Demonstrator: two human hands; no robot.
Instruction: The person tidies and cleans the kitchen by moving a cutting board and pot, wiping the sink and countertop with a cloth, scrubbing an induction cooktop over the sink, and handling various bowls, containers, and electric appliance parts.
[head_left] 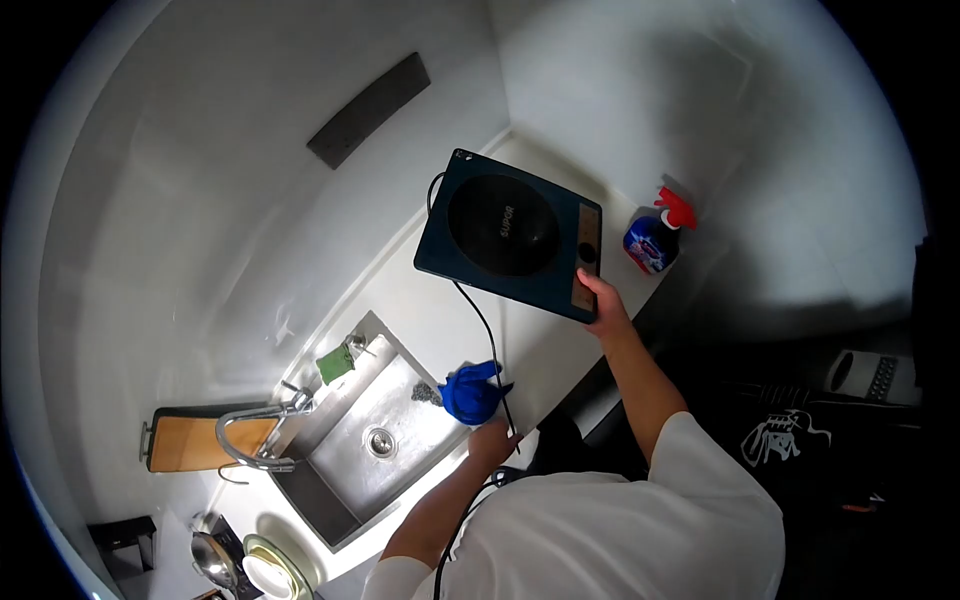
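Note:
My right hand (603,303) grips the lower right corner of a dark blue induction cooker (505,225), its thumb on the control strip; the cooker is tilted above the white counter (405,295). A black cord (487,325) hangs from it, runs over a blue cloth (472,393) and passes beside my left hand (490,443). My left hand is closed on the blue cloth, by the sink's right end near the counter's front edge. Its fingers are partly hidden.
A steel sink (345,480) with a tap (235,425) and a green cloth (336,364) lies left. A spray bottle (652,240) stands at the counter's right end. A wooden board (190,443), bowls (270,575) and a steel pot (212,555) are at the lower left.

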